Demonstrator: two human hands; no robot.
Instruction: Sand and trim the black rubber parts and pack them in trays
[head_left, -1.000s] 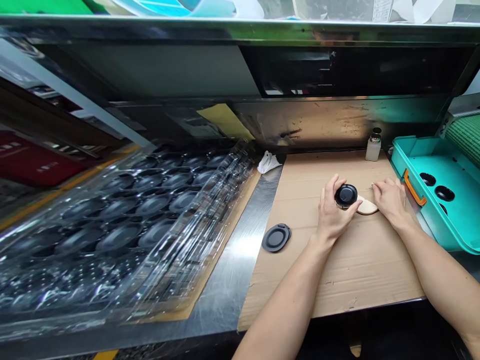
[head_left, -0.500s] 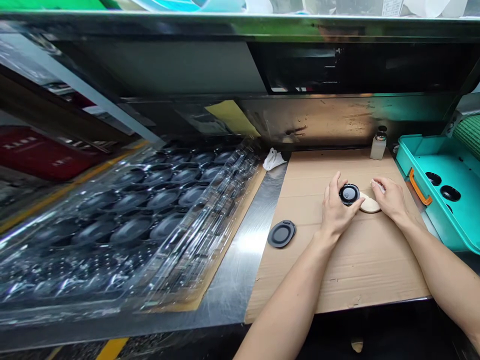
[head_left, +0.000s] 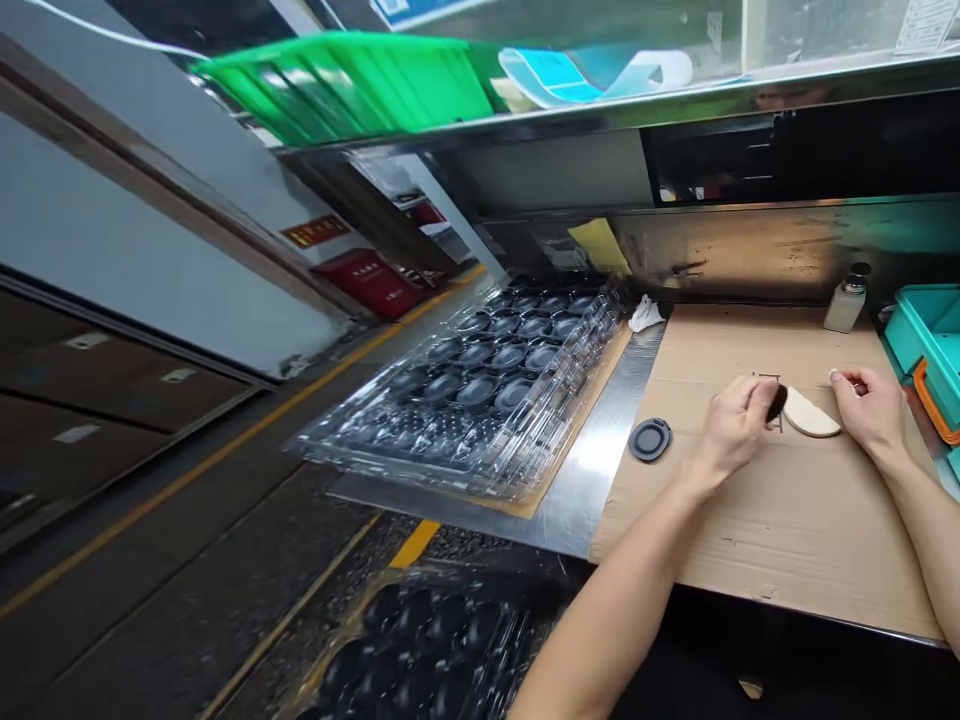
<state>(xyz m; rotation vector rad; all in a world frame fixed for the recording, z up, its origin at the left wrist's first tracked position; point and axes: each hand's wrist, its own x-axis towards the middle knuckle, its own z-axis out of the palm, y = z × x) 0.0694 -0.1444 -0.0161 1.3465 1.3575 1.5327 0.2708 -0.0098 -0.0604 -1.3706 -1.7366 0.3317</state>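
My left hand point(head_left: 739, 425) pinches a round black plastic part point(head_left: 778, 402), now turned nearly edge-on. Just right of it, a beige half-round pad point(head_left: 811, 416) lies on the cardboard sheet point(head_left: 757, 540). My right hand point(head_left: 871, 410) is beside the pad's right end, fingers curled together. A small pale bit shows at its fingertips, too small to name. A dark grey round disc with a small tab point(head_left: 650, 439) lies flat on the cardboard, left of my left hand.
Clear plastic trays point(head_left: 480, 440) of black round parts stand at left, with another tray point(head_left: 427, 640) lower down. A small bottle point(head_left: 846, 303) stands at the back. The teal bin point(head_left: 911, 335) is at right; a green bin point(head_left: 360, 85) sits on the shelf.
The camera view has swung left, so the bench appears further right. The black part in my left hand has turned from face-on to nearly edge-on. The grey disc still lies on the cardboard.
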